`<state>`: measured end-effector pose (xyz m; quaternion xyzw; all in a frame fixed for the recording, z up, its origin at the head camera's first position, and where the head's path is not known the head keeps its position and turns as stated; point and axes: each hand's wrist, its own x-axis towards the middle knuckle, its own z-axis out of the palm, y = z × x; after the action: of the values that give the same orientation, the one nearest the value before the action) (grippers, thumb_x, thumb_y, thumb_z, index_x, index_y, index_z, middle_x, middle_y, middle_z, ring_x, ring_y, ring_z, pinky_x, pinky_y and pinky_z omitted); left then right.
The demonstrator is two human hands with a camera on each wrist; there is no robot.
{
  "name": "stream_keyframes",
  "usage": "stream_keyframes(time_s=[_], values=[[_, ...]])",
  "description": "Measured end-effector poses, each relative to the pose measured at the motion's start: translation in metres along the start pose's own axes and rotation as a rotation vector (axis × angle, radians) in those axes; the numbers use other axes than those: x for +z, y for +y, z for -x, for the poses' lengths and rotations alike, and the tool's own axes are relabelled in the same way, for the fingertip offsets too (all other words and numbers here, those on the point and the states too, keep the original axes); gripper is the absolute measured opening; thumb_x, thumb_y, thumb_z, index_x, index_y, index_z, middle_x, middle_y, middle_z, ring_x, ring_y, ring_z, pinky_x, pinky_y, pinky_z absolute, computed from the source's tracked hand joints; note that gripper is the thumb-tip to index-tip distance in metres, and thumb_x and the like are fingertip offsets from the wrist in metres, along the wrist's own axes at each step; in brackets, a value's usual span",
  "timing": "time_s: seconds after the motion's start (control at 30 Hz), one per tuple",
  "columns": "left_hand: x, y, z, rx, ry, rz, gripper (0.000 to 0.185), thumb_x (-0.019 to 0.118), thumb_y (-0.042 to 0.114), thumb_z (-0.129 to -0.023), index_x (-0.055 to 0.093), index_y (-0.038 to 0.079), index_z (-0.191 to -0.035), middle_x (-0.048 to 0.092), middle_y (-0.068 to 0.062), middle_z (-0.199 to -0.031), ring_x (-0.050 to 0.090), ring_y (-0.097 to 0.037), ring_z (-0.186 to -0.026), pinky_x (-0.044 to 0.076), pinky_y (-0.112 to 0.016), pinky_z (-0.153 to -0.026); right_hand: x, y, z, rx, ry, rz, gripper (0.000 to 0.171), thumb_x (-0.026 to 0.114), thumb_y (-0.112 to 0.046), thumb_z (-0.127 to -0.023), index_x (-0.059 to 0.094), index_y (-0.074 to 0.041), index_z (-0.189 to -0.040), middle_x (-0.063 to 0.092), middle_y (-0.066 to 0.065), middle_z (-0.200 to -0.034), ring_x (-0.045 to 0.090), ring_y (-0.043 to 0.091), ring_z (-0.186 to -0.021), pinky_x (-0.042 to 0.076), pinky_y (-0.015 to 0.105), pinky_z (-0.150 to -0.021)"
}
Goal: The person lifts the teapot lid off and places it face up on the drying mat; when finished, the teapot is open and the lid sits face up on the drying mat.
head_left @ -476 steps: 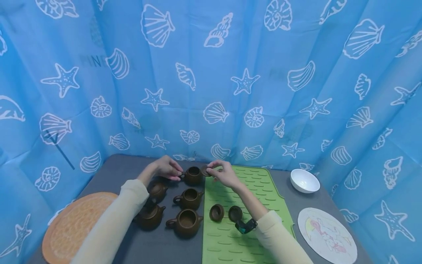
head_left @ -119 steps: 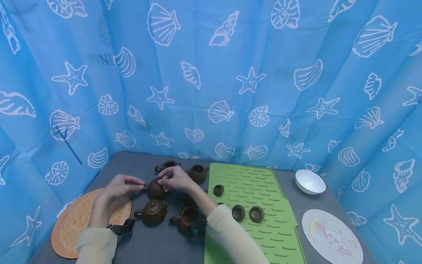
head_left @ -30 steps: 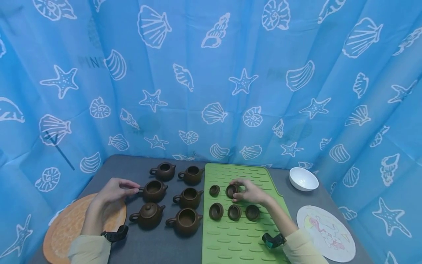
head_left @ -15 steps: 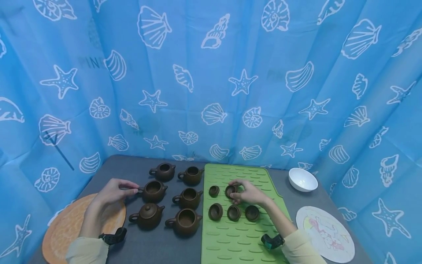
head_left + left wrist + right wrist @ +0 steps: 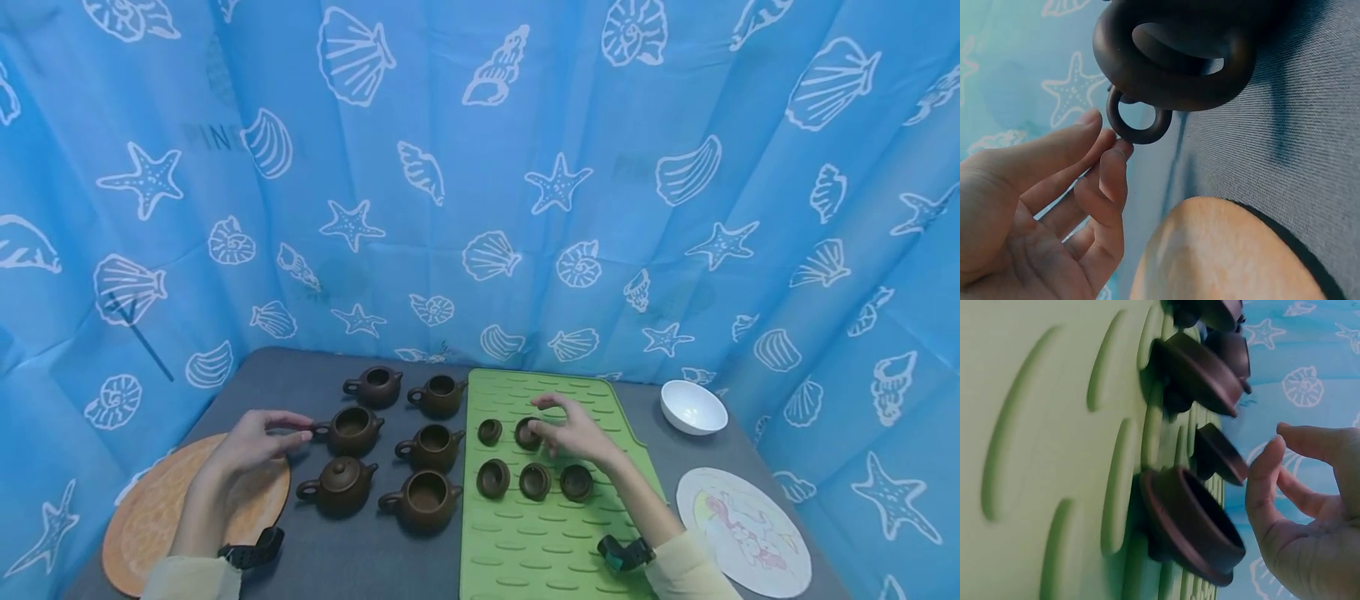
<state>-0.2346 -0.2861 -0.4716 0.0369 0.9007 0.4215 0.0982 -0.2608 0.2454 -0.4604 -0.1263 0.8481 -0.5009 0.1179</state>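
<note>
My left hand (image 5: 255, 440) is beside a small brown lidless teapot (image 5: 352, 432), fingertips right at its ring handle (image 5: 1138, 128). In the left wrist view the thumb stands apart from that handle, and the other fingers bend loosely. My right hand (image 5: 576, 433) hovers over the green mat with thumb and forefinger parted and nothing between them. Under the thumb lies an upturned brown teapot lid (image 5: 525, 435). Several more upturned lids lie about it, among them a smaller lid (image 5: 490, 431) to its left. One teapot (image 5: 341, 486), nearest the left wrist, wears its lid.
Several other lidless teapots, such as the front one (image 5: 425, 500), stand in two columns left of the green mat (image 5: 517, 554). An orange round board (image 5: 165, 517) lies at left. On the right are a white bowl (image 5: 693, 408) and a round picture mat (image 5: 742, 533).
Four seconds ago my right hand was at the middle-left teapot's lid; that lid now lies on the mat. In the last second my right fingers have let go and lifted. The left hand stays put.
</note>
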Motion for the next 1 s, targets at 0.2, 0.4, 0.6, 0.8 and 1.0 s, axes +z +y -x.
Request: stream_keyframes(time_s=[0.2,0.4,0.6,0.8,1.0], values=[[-0.003,0.002,0.011,-0.017,-0.008,0.039,0.047,0.073,0.032,-0.105,0.069,0.0,-0.14,0.07,-0.027,-0.14,0.075,-0.031,-0.114,0.067,-0.043,-0.087,0.011,-0.014,0.005,-0.032,0.02,-0.032,0.049,0.068,-0.013,-0.107,0.052,0.004,-0.15,0.05,0.034,-0.149,0.069,0.02,-0.071,0.062,0.034,-0.063],[-0.004,0.006,0.023,-0.027,-0.022,0.062,0.048,0.073,0.033,-0.105,0.069,0.002,-0.141,0.075,-0.02,-0.131,0.074,-0.022,-0.097,0.06,-0.036,-0.074,0.031,-0.03,0.01,-0.089,-0.037,-0.068,0.042,0.066,-0.013,-0.108,0.055,0.001,-0.146,0.055,0.037,-0.138,0.066,0.022,-0.07,0.063,0.038,-0.063],[-0.001,0.009,0.037,-0.047,-0.064,0.097,0.044,0.07,0.031,-0.107,0.07,0.0,-0.137,0.077,-0.016,-0.125,0.073,-0.023,-0.1,0.061,-0.038,-0.078,0.062,-0.048,0.011,-0.129,-0.086,-0.104,0.037,0.068,-0.013,-0.107,0.06,-0.002,-0.141,0.063,0.03,-0.124,0.067,0.018,-0.07,0.063,0.039,-0.062],[0.002,0.009,0.055,-0.01,-0.054,0.104,0.037,0.071,0.023,-0.106,0.073,-0.002,-0.132,0.078,-0.015,-0.123,0.075,-0.022,-0.101,0.064,-0.033,-0.078,0.091,-0.065,0.01,-0.174,-0.154,-0.156,0.037,0.068,-0.012,-0.107,0.059,-0.003,-0.141,0.065,0.024,-0.122,0.064,0.012,-0.067,0.06,0.035,-0.059],[0.01,0.0,0.065,-0.012,-0.048,0.126,0.036,0.073,0.024,-0.105,0.074,-0.001,-0.131,0.076,-0.015,-0.126,0.076,-0.018,-0.094,0.062,-0.031,-0.073,0.119,-0.085,0.006,-0.223,-0.235,-0.229,0.04,0.069,-0.01,-0.106,0.057,0.004,-0.141,0.058,0.031,-0.142,0.067,0.012,-0.07,0.061,0.028,-0.059]])
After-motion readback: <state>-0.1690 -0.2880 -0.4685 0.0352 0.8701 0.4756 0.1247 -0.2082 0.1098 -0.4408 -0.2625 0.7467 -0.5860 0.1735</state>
